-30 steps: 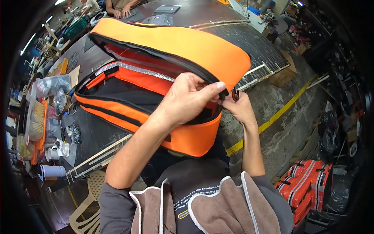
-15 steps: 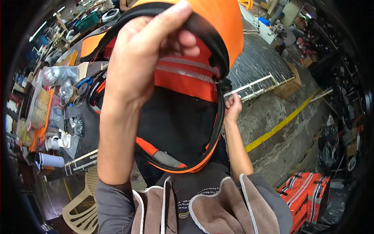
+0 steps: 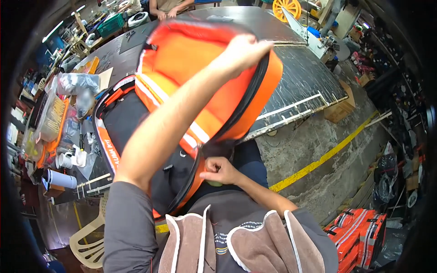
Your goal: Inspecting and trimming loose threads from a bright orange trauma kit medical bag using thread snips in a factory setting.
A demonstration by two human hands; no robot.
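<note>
An orange bag (image 3: 191,54) with a black lining, black zipper edges and pale reflective bands lies opened in front of me, partly over the dark table. Its flap stands raised, and its rim is blurred by motion. My left arm reaches across the bag, and my left hand (image 3: 246,52), also blurred, is closed on the flap's zipper edge at the far right. Close to my body, my right hand (image 3: 220,171) has curled fingers against the bag's near right side, by the black zipper (image 3: 195,175). Exactly what its fingertips pinch is hidden.
Clear boxes (image 3: 54,116), white mugs (image 3: 65,160) and a white cylinder (image 3: 63,179) crowd the table's left side. A beige plastic chair (image 3: 91,239) stands below. Another person's hands (image 3: 166,14) rest at the table's far edge. Red-orange bags (image 3: 357,236) lie at lower right.
The bag has turned and its flap has swung, showing the orange inside. My left hand has moved right with the flap edge. My right hand has come left and closer to my body.
</note>
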